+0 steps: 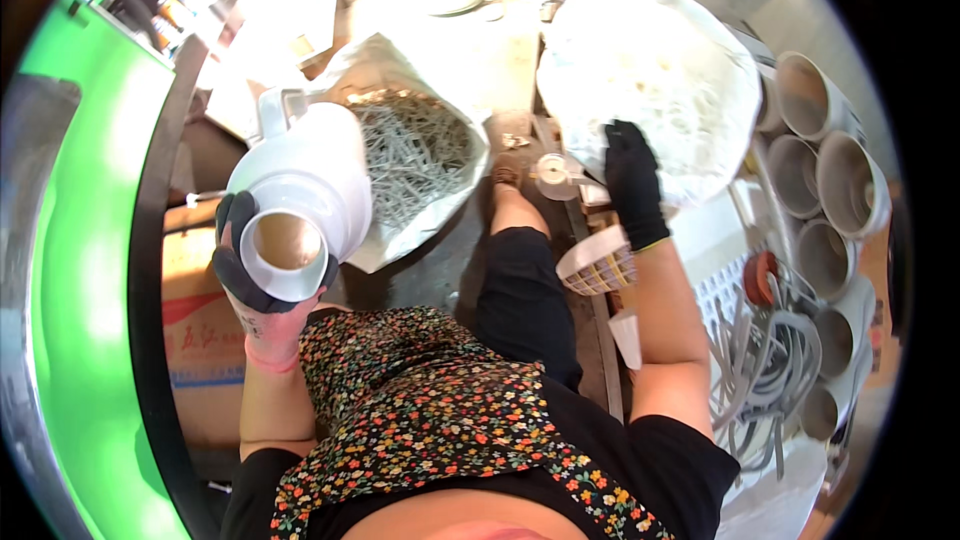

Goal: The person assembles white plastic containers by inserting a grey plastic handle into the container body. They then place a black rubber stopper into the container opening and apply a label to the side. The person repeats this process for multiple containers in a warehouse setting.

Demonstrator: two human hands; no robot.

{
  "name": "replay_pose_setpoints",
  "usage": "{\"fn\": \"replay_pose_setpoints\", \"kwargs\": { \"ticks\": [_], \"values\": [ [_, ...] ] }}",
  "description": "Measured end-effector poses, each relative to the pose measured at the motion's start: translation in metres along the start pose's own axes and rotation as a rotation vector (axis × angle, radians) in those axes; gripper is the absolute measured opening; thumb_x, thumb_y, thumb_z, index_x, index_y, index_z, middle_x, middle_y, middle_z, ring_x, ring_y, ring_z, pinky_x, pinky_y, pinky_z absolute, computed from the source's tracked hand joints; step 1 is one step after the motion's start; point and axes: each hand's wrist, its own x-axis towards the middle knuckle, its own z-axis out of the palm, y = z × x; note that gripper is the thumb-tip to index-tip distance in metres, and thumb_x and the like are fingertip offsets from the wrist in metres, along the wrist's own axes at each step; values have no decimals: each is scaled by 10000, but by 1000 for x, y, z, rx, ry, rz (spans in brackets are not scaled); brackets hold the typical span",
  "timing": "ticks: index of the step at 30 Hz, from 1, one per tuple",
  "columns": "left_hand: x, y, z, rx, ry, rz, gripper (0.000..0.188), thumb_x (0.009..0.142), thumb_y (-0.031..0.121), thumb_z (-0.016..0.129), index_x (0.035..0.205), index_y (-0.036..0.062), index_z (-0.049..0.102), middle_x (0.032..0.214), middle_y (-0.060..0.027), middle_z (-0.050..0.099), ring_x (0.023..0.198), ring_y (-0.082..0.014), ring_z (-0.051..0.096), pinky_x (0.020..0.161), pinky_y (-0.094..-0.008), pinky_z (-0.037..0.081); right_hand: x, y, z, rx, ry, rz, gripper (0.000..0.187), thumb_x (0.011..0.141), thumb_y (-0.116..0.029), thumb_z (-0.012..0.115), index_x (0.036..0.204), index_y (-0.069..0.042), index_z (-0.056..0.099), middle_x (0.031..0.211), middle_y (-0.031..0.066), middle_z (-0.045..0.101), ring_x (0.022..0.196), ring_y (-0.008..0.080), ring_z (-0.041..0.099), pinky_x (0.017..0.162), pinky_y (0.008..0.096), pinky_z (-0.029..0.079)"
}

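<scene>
My left hand [262,285], in a pink glove with a dark grey coating, is wrapped round the open neck of a white plastic jug-shaped part [335,165]. The neck faces me, and a loop handle shows at the far end. My right hand [632,180], in a black glove, is at the near edge of a large white bag [575,50] filled with translucent white rings [665,80]. Its fingers look pressed together and bent down; what they hold, if anything, is hidden. Beside the white part, another open bag [400,250] holds thin grey pieces [415,155].
Several open grey-white tubes [853,185] are stacked at the right, near a coil of grey hose [770,370]. A patterned cup-shaped piece [597,262] lies below my right hand. A cardboard box [205,320] and a green surface [90,240] are at the left.
</scene>
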Motion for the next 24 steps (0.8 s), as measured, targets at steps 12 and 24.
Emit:
{"fn": "replay_pose_setpoints", "kwargs": {
  "ticks": [12, 24],
  "values": [
    [-65, 22, -4, -626, -339, -411, 925, 561, 219, 868, 1302, -20, 370, 1240, -186, 512, 1167, -345, 495, 984, -429, 406, 11, 18, -2, -252, -239, -33, 156, 760, -107, 612, 910, -116, 655, 1229, 138, 544, 1154, 320, 498, 918, 443, 433],
    [-103, 34, -9, -671, -449, -388, 833, 597, 284, 798, 1270, -34, 423, 1240, -201, 511, 1186, -390, 463, 1022, -443, 353, -66, -155, -43, 536, -361, -233, 178, 795, -43, 615, 963, 9, 587, 1364, 240, 401, 1292, 410, 342, 1067, 437, 270]
  ]
}}
